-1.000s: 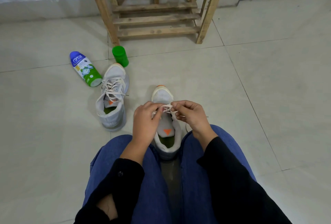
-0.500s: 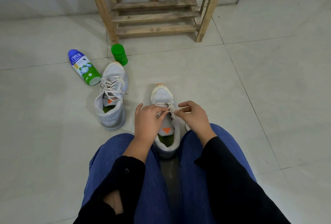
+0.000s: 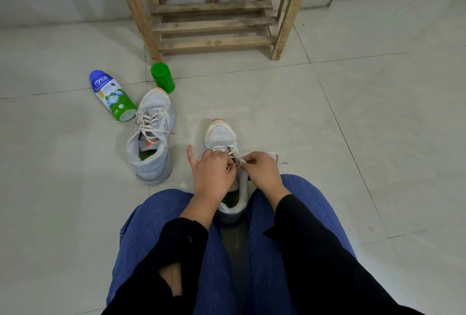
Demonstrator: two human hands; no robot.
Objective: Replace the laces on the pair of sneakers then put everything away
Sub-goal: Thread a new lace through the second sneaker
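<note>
Both hands are over the pale grey mesh sneaker with the orange toe tip point(image 3: 222, 135), which stands on the light tiled floor point(image 3: 327, 138) between the person's knees in blue jeans point(image 3: 156, 216), toe pointing away. The left hand point(image 3: 214, 176) has its fingers point(image 3: 222, 157) curled in, pinching the cream flat lace point(image 3: 274, 156) over the eyelets, with one finger sticking out straight on the outer side. The right hand point(image 3: 263, 175) pinches the same lace just beside it, knuckles nearly touching. A loose end trails off to the right onto the floor.

To the left stands the second grey sneaker point(image 3: 153, 143), fully laced, heel toward the person. Just beyond it a blue, white and green plastic bottle point(image 3: 111, 95) lies on its side, and a round green cap point(image 3: 163, 77) stands near the sneaker's toe. A slatted wooden rack point(image 3: 214, 25) stands against the wall at the back. Black sleeves point(image 3: 315, 251) cover both forearms.
</note>
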